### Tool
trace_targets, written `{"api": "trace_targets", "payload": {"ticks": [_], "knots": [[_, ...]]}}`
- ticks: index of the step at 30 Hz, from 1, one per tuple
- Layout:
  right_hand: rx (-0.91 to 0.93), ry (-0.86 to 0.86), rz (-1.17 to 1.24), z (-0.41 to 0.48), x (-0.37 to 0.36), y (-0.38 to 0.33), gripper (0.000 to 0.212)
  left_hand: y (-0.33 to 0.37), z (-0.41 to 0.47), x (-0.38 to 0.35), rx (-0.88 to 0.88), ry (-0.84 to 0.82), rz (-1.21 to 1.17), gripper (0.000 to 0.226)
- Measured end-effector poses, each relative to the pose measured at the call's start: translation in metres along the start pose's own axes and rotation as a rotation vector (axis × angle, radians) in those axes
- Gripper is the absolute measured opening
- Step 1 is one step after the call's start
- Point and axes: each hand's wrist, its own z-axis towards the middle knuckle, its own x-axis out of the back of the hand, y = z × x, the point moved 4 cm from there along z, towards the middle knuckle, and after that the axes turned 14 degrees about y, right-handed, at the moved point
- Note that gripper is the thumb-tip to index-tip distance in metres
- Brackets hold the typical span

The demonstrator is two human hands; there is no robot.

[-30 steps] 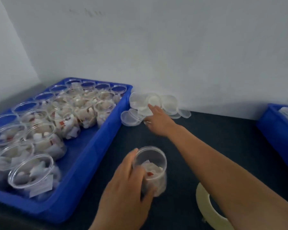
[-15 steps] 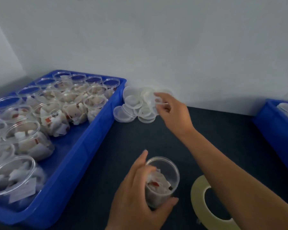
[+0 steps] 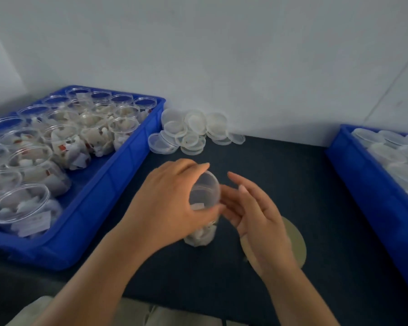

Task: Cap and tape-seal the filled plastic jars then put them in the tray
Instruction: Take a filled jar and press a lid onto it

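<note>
A clear filled jar (image 3: 201, 234) stands on the dark table in the middle, and a translucent lid (image 3: 205, 188) sits tilted on its mouth. My left hand (image 3: 167, 205) grips the jar's upper part, fingers curled over the lid's far edge. My right hand (image 3: 257, 220) is just right of the jar with fingers spread and loosely straight, fingertips at the lid's side; it holds nothing. A beige tape roll (image 3: 296, 243) lies flat on the table, partly hidden under my right hand.
A blue tray (image 3: 127, 165) at the left holds several open filled jars. A heap of loose lids (image 3: 191, 134) lies against the back wall. Another blue tray (image 3: 363, 184) at the right edge holds several capped jars.
My right hand came back from the lid heap with a lid, which now sits on the jar. My left hand shifted up to the jar's top.
</note>
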Motion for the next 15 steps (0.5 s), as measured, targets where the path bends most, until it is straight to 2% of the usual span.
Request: {"api": "trace_targets", "payload": {"ticks": [2,4,5,7,10,12,15], "knots": [[0.076,0.095,-0.277,-0.001,0.014,0.019,0.043,-0.011,-0.003,-0.003,0.045,-0.105,0.019,0.089],[0.041,-0.002,-0.635,-0.006,0.010,0.039,0.067,-0.017,-0.007,-0.013,0.091,-0.250,0.006,0.086],[0.016,-0.070,-0.703,-0.007,0.006,0.049,0.075,-0.018,-0.009,-0.018,0.119,-0.305,-0.011,0.084],[-0.006,-0.101,-0.663,-0.009,-0.005,0.066,0.076,-0.017,-0.009,-0.024,0.155,-0.348,-0.042,0.082],[0.080,-0.004,-0.664,-0.006,-0.020,0.078,0.088,-0.010,-0.005,-0.028,0.077,-0.337,0.084,0.093],[0.184,0.055,-0.713,-0.006,-0.026,0.079,0.082,-0.005,-0.002,-0.030,0.008,-0.327,0.203,0.095],[0.310,0.088,-0.754,-0.014,-0.027,0.079,0.073,-0.005,-0.001,-0.031,-0.007,-0.382,0.210,0.091]]}}
